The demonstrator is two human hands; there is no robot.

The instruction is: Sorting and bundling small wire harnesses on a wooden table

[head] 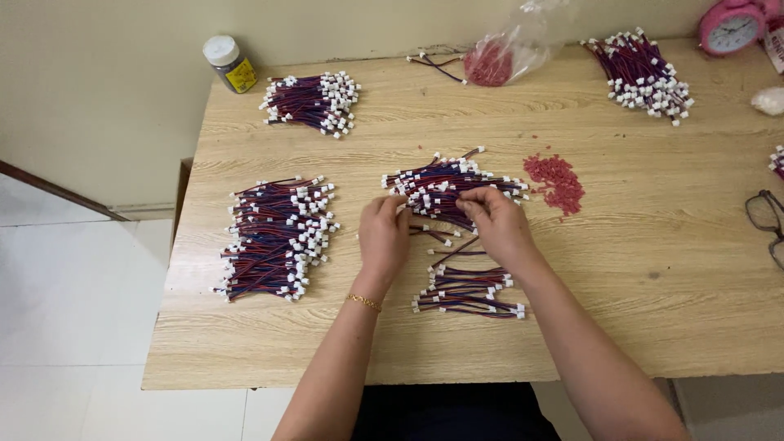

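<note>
My left hand (384, 237) and my right hand (496, 222) meet over a loose pile of short red-and-blue wire leads with white plug ends (445, 181) in the middle of the wooden table (621, 278). Both hands pinch at leads on the near edge of that pile; my fingertips hide exactly what each one grips. A smaller sorted bunch of the same leads (465, 292) lies just below my hands. A heap of small red pieces (555, 181) sits right of my right hand. A gold bracelet is on my left wrist.
A big bundle of leads (276, 238) lies at the left, with other bundles at back left (314, 102) and back right (641, 75). A clear bag of red pieces (502, 57), a small jar (230, 64), a pink clock (729, 28) and glasses (768, 220) ring the table.
</note>
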